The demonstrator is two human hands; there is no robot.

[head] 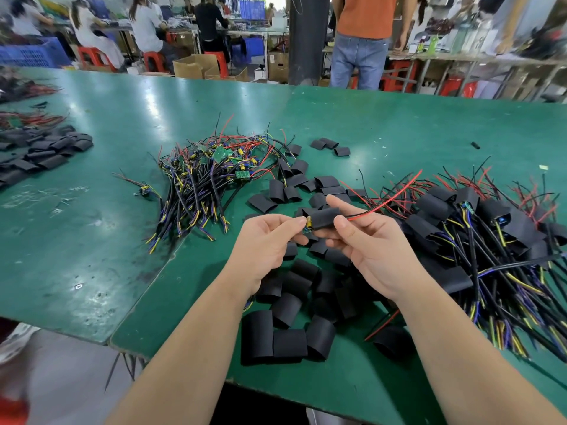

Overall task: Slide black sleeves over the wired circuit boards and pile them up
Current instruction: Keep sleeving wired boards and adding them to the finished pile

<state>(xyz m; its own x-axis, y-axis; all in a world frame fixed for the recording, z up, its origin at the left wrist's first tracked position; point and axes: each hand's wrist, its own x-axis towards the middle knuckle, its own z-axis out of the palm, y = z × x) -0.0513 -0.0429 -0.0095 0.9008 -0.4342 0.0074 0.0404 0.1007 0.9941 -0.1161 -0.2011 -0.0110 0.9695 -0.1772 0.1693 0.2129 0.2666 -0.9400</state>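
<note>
- On the tabletop (92, 240), a big heap of sleeved boards (478, 240) lies at the right, so much is done.
- Left of centre, a tangle of bare boards (208, 179) awaits sleeves; I judge the task roughly half done.
- Loose sleeves (294, 302) lie scattered under the hands.
- The right hand (371, 250) grips one sleeve (325, 220); the left hand (264, 243) pinches its board (307, 227).
- The sleeve, matte black, covers most of the board; a yellow-green tip shows, and the wires (383, 204) trail out to the right.
</note>
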